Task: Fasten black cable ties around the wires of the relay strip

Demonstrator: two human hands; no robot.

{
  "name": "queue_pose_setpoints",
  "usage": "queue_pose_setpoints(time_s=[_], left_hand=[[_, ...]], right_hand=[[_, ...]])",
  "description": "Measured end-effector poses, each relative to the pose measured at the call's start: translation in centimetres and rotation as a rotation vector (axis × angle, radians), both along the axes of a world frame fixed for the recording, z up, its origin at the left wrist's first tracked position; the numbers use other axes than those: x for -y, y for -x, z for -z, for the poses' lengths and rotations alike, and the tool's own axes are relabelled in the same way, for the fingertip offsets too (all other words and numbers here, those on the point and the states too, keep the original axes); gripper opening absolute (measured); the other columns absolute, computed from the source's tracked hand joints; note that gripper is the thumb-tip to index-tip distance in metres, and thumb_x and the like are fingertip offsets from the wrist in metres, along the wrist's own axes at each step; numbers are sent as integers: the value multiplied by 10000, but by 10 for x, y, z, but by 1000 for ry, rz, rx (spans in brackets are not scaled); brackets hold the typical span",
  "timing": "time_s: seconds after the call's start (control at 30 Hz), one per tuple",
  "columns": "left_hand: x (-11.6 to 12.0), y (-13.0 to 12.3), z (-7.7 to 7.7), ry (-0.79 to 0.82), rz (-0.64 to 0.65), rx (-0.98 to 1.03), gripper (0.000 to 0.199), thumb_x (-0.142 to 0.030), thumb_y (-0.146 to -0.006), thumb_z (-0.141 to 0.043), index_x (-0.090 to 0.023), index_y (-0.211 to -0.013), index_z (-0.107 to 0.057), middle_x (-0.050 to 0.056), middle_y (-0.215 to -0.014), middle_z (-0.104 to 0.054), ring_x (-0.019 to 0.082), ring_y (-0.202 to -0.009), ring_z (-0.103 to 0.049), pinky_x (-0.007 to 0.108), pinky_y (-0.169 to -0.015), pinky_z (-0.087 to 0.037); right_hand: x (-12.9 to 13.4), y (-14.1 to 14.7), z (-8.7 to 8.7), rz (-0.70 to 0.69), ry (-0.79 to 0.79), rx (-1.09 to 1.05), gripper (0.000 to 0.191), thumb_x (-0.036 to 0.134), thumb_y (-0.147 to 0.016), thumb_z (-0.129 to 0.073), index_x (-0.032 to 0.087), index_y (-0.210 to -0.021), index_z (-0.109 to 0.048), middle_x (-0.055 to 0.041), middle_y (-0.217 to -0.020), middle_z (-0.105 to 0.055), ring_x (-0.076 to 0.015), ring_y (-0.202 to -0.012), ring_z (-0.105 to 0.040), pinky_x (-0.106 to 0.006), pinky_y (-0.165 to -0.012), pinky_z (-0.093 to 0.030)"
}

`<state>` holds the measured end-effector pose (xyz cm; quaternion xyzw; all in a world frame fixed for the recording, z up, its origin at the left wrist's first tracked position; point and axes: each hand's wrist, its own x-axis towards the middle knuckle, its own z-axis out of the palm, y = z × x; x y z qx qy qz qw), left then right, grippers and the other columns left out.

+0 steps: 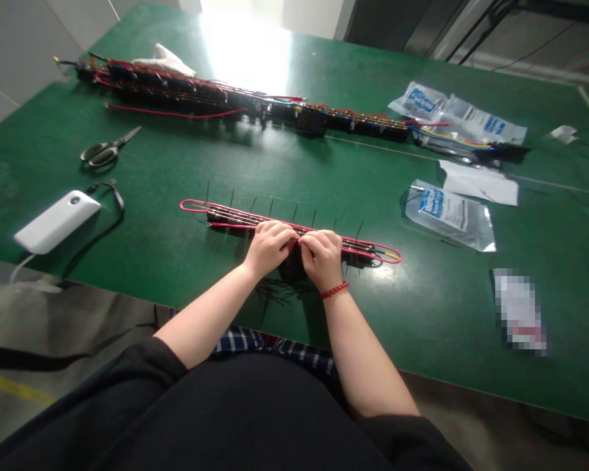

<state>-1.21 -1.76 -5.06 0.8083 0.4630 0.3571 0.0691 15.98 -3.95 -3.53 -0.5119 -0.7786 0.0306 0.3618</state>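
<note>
A long bundle of red and dark wires (230,217) lies on the table before me, with red loops at both ends. Thin black cable ties (294,212) stick up from it at intervals. Over its middle, my left hand (271,247) has its fingers pinched together. My right hand (322,254), with a red bead bracelet at the wrist, pinches close beside it, the fingertips almost touching. What the fingertips hold is too small to make out. Several loose black cable ties (277,293) lie in a heap at the table's near edge.
A longer wired assembly (275,108) stretches across the back of the green table (186,157). Scissors (103,152) and a white device with a cable (59,221) are at the left. Plastic bags (451,212), a white paper (478,182) and a blurred-out item (519,311) lie at the right.
</note>
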Motion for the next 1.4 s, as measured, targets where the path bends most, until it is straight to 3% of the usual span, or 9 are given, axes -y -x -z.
queue_pose_setpoints(time_s=[0.4,0.63,0.87,1.03,1.4], left_hand=[[0,-2,0,31,-45,12,75,-174,-883,-598,-228,-833,-617,34,-1025,-699,213,-1049,-592,384,-965,-439],[-2,0,1,18,-29,64,70,-152,-849,-587,-221,-840,-598,40,-982,-682,200,-995,-604,378,-958,-473],[2,9,-10,23,52,35,114,-182,-903,-554,-227,-897,-658,40,-1023,-697,200,-1034,-616,393,-981,-483],[15,16,-15,-30,-27,-13,120,-236,-927,-580,-237,-877,-689,21,-981,-718,200,-965,-617,392,-938,-465],[15,16,-8,69,-29,157,148,-289,-960,-575,-229,-916,-703,13,-958,-750,168,-919,-668,364,-920,-494]], right_hand=[[0,-1,1,-20,9,-50,156,225,-965,-517,231,-872,-642,-42,-890,-729,-206,-892,-640,-384,-881,-434],[0,1,3,9,8,-41,87,235,-889,-578,216,-962,-621,-57,-921,-715,-234,-916,-624,-395,-885,-433],[3,1,-2,-42,31,13,178,261,-857,-596,207,-1022,-630,-68,-994,-707,-244,-982,-601,-397,-902,-406],[1,10,-1,50,43,98,112,274,-919,-602,237,-999,-670,-65,-999,-705,-247,-983,-570,-404,-899,-367],[-7,13,0,16,56,119,115,307,-953,-623,284,-956,-735,-27,-1009,-732,-220,-965,-551,-396,-879,-347]])
